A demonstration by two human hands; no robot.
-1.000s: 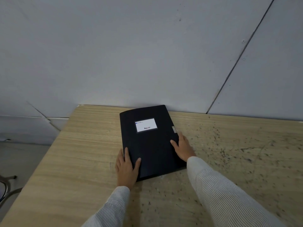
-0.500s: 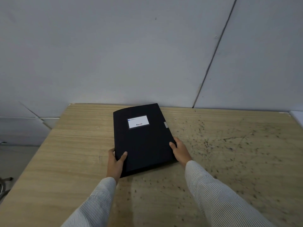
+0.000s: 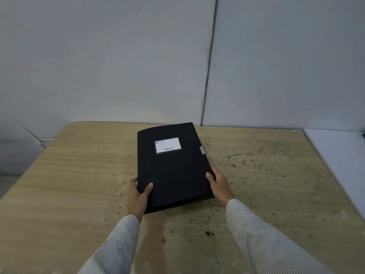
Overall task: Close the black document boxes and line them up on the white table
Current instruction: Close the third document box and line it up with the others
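Shifted from flat on lid to gripping edges: left hand (image 3: 138,196) and right hand (image 3: 219,184) clasping closed black document box (image 3: 173,169), near back edge of wooden worktop (image 3: 79,175).

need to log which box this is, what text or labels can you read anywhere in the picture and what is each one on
Printed name at the lower right of the white label on the black document box: a short brand-like word, too blurred to read.
Small lines beside the blue mark at the label's top left: too small to read.
Grey tab on the box's right edge: no text visible.

Label print (image 3: 167,145) too small to read; white table (image 3: 339,155) cut off rightward.
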